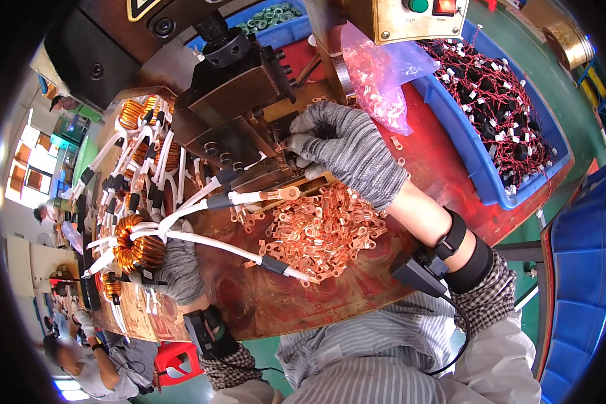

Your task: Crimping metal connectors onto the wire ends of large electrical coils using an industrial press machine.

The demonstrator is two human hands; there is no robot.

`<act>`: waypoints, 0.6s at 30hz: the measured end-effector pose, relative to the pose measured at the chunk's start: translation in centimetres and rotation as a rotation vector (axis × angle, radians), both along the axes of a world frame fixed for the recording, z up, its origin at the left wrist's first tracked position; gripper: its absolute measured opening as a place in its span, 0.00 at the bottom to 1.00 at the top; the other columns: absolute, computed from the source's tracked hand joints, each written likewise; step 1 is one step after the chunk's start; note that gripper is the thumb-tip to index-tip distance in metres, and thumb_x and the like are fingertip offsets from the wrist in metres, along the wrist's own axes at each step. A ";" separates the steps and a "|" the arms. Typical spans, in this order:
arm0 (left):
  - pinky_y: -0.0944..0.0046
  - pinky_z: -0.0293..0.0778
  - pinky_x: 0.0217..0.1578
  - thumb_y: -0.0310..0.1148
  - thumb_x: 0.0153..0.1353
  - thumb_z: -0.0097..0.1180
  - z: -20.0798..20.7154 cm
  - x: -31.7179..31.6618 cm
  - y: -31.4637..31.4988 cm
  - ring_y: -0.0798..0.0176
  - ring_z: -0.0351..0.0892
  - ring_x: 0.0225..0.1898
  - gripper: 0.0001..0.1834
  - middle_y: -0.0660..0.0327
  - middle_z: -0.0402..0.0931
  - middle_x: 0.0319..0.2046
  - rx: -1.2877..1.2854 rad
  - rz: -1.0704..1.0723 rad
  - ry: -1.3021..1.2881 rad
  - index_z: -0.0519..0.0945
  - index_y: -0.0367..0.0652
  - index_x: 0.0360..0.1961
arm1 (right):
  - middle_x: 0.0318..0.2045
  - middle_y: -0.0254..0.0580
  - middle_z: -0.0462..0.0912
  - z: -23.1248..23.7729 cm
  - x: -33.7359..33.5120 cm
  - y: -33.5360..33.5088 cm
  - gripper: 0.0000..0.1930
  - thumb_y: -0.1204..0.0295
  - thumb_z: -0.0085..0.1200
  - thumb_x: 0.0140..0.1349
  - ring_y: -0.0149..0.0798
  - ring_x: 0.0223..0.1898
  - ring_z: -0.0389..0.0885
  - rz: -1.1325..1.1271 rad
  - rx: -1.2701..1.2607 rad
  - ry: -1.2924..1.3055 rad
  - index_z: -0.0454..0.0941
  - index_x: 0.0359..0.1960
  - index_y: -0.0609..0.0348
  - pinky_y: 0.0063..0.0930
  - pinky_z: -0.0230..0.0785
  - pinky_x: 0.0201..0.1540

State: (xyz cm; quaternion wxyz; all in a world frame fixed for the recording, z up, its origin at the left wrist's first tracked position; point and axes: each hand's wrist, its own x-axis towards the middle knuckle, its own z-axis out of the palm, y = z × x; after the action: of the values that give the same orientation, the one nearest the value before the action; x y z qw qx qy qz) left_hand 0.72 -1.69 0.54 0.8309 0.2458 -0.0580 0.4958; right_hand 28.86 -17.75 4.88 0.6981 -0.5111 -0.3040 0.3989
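I see the left hand (178,269) gripping the coil (139,250), left of the connector pile (326,232) | two white cables (212,242) stretch from coil to pile | right hand (350,148) beyond pile at the press (229,145), fingers curled; pinch hidden, can't tell

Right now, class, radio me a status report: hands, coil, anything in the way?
Left hand holding wire coil. Right hand at the press, fingertips partly hidden. Copper connectors heaped nearby, possible clutter.
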 end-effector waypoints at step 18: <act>0.39 0.42 0.55 0.57 0.34 0.60 0.1 -0.1 -0.3 0.47 0.57 0.54 0.43 0.63 0.64 0.51 -0.027 0.073 0.084 0.65 0.46 0.52 | 0.22 0.35 0.75 0.6 0.8 -0.8 0.08 0.71 0.53 0.53 0.24 0.19 0.73 -0.191 0.015 -0.169 0.72 0.31 0.62 0.16 0.67 0.17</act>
State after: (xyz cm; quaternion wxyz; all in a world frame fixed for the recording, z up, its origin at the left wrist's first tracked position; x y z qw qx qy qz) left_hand 0.57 -1.99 0.69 0.8171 0.2572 -0.0076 0.5159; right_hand 29.69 -18.59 5.44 0.7086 -0.5641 -0.3149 0.2839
